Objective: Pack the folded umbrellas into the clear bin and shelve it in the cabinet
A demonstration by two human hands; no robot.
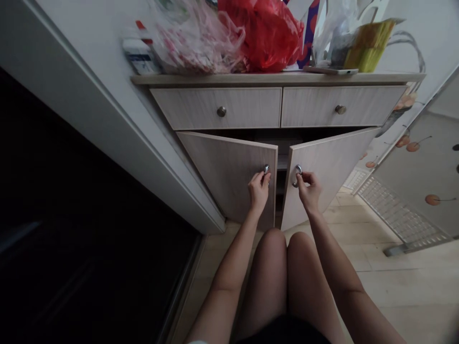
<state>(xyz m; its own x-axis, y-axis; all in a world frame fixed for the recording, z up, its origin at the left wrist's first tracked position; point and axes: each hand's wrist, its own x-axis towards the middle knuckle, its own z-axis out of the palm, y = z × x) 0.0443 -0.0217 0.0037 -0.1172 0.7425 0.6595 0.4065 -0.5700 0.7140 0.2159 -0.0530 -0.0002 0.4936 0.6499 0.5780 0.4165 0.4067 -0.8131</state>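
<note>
Two doors of a pale wood-grain cabinet stand ajar, with a dark gap between them. My left hand (pixel 258 190) is closed on the metal handle (pixel 266 169) of the left cabinet door (pixel 229 167). On the right cabinet door (pixel 333 167), the fingers of my right hand (pixel 310 189) pinch the curved metal handle (pixel 298 168). Part of a shelf (pixel 283 161) shows through the gap; the rest of the inside is dark. Above the doors, the left drawer (pixel 247 107) and right drawer (pixel 369 105) are closed, each with a round knob.
On the cabinet top (pixel 265 79) lie a pinkish plastic bag (pixel 204 43), a red bag (pixel 263 36), a white bottle (pixel 141 56) and a yellow packet (pixel 371 45). A white door frame (pixel 143 138) runs along the left. A cherry-patterned panel (pixel 416 177) stands at right. My knees are close to the doors.
</note>
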